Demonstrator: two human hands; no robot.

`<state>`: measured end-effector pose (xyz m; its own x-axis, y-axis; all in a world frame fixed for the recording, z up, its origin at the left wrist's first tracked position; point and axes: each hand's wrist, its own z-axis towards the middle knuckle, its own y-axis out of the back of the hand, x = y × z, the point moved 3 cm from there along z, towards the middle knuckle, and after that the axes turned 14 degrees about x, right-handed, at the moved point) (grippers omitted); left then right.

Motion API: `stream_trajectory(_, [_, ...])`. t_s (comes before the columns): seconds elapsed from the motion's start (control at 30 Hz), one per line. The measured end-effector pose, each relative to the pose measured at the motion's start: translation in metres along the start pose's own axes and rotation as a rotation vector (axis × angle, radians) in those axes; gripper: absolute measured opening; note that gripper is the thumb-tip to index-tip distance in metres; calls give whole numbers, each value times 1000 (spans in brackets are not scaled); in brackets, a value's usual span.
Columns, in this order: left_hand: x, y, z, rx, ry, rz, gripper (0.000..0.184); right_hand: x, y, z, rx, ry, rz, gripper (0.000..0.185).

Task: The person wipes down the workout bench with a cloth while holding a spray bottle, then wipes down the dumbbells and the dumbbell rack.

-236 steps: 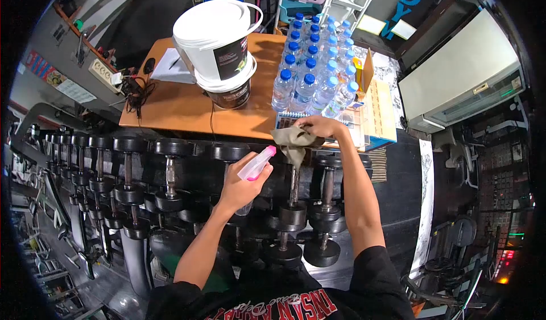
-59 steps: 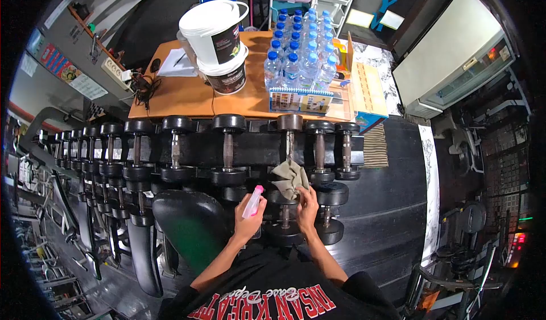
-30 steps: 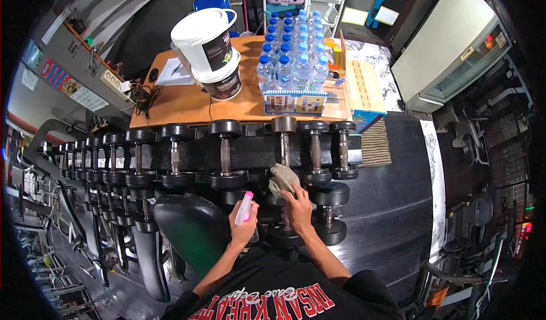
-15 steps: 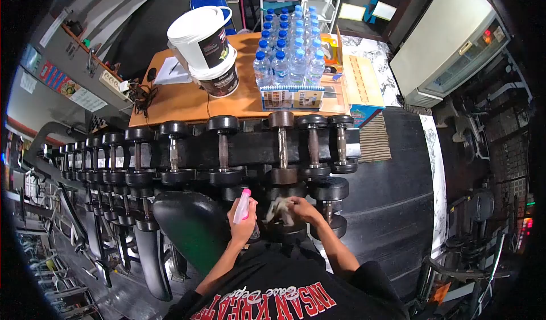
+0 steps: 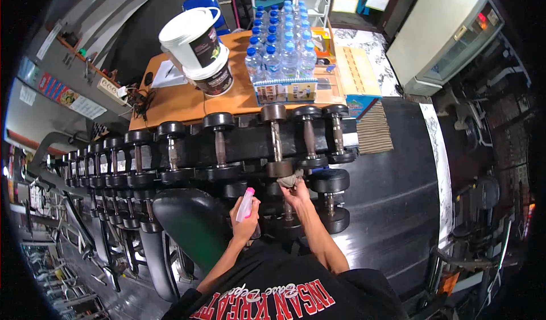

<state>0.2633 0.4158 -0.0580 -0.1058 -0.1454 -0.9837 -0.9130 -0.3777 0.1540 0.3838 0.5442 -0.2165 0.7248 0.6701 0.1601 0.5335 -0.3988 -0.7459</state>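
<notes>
My left hand (image 5: 244, 223) is wrapped round a spray bottle (image 5: 245, 204) with a pink and white head, held upright before the lower row. In my right hand (image 5: 297, 196) is a crumpled greyish cloth (image 5: 291, 179). The cloth is at the near end of a brown-headed dumbbell (image 5: 276, 141) on the upper rack, apparently touching it. Below my right wrist lies a lower-row dumbbell (image 5: 288, 212), partly covered by the hand and forearm. Another black dumbbell (image 5: 331, 200) sits just to its right.
Several more dumbbells (image 5: 220, 144) line the rack leftward. A padded bench (image 5: 185, 220) stands close at my left. Behind the rack, a wooden table (image 5: 239, 101) carries stacked white buckets (image 5: 196, 50) and water bottles (image 5: 281, 55). A fridge (image 5: 435, 30) stands far right.
My right hand moved up and forward with the cloth, from the lower-row dumbbell to the near end of the brown one above. My left hand still holds the spray bottle, nearly unmoved.
</notes>
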Motion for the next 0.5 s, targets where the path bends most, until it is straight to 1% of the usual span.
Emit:
stream_trajectory(0.07, [2,-3,0,12,15,-20,8,0,-7,-16,49,38,12,25])
stream_trajectory(0.1, [3,-3,0,45,16,-5,5,1,-15,-25,93,32,21,27])
stream_trajectory(0.13, [4,-4,-1,76,16,11,5,1,-14,-28,92,32,24,27])
stream_trajectory(0.2, [2,-7,0,45,11,-2,6,0,-16,-38,225,20,57,27])
stream_trajectory(0.23, [0,-8,1,12,2,-17,8,1,-16,-44,225,21,58,27])
stream_trajectory(0.3, [-2,-8,3,10,-12,-12,8,0,-21,-57,409,-62,115,30])
stream_trajectory(0.33, [-3,-6,3,7,-27,-9,8,0,-20,-61,411,-67,115,30])
stream_trajectory(0.4, [-2,-4,4,-5,-25,-17,8,-4,-18,-67,411,-186,144,32])
stream_trajectory(0.47, [-2,1,3,-18,-26,-24,8,-13,1,-51,387,-214,144,33])
stream_trajectory(0.5, [-4,3,2,-22,-31,-7,8,-19,15,-39,340,-245,180,33])
